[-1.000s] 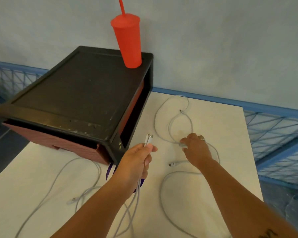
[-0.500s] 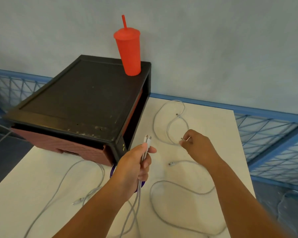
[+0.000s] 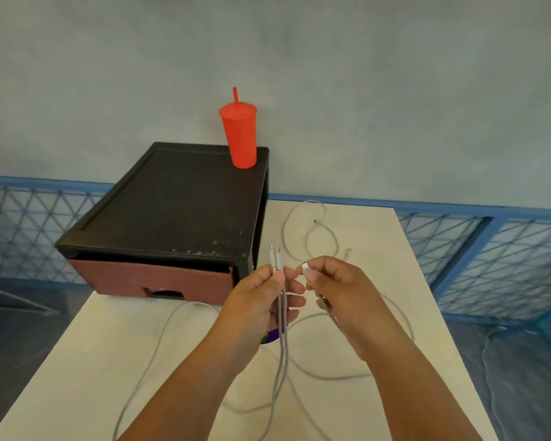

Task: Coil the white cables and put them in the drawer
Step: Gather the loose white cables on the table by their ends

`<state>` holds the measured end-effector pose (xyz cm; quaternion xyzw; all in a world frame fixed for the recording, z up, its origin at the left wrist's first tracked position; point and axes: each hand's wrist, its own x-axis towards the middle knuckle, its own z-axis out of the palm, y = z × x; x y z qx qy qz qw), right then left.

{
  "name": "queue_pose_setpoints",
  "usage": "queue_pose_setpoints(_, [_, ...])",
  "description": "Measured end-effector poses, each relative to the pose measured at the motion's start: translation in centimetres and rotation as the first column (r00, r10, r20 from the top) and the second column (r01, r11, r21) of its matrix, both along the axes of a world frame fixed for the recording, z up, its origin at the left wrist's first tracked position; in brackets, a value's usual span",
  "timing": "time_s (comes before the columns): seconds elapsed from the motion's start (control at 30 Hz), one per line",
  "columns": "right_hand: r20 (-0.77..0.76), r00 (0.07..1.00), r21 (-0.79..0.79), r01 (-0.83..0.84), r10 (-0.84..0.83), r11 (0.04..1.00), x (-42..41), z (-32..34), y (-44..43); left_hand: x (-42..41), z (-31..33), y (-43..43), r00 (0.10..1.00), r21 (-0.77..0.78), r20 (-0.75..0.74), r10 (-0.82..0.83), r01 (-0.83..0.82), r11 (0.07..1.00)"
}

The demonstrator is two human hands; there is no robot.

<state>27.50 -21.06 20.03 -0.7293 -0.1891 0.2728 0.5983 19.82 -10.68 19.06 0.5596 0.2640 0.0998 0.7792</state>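
A purple object (image 3: 268,338) sits mostly hidden behind the left hand (image 3: 261,300), which grips two white cables (image 3: 283,348) upright just in front of the drawer (image 3: 147,276). The right hand (image 3: 341,291) pinches another connector (image 3: 305,268), its cable trailing over the table (image 3: 77,377).

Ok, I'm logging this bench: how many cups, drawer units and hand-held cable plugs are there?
Cups: 1, the red cup
Drawer units: 1, the black drawer unit
Held cable plugs: 3, two in the left hand, one in the right hand
Total: 5
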Motion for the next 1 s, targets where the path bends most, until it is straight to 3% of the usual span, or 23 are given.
queue_pose_setpoints(0.3, [0.120, 0.992, 0.021, 0.047, -0.049, 0.999, -5.2, 2.5, 1.4, -4.7, 1.2, 0.7, 0.986, 0.115, 0.058, -0.158, 0.150, 0.982])
queue_pose_setpoints(0.5, [0.301, 0.953, -0.026, 0.057, -0.046, 0.998, -6.6, 2.9, 2.0, -6.8, 2.0, 1.7, 0.976, 0.114, 0.027, -0.218, 0.214, 0.970])
queue_pose_setpoints(0.67, [0.257, 0.966, 0.012, 0.015, -0.018, 1.000, -7.4, 2.6, 2.0, -8.1, 2.3, 2.5, 0.956, -0.051, 0.064, -0.285, 0.289, 0.956])
queue_pose_setpoints(0.8, [0.066, 0.987, 0.156, -0.152, 0.144, 0.976, -7.9, 2.7, 2.0, -8.8, 2.5, 2.9, 0.932, -0.137, 0.110, -0.346, 0.359, 0.923])
queue_pose_setpoints(1.0, [0.098, 0.984, 0.174, -0.163, 0.148, 0.971, -8.0, 2.8, 2.0, -9.3, 2.4, 3.3, 0.889, -0.149, 0.133, -0.439, 0.456, 0.877])
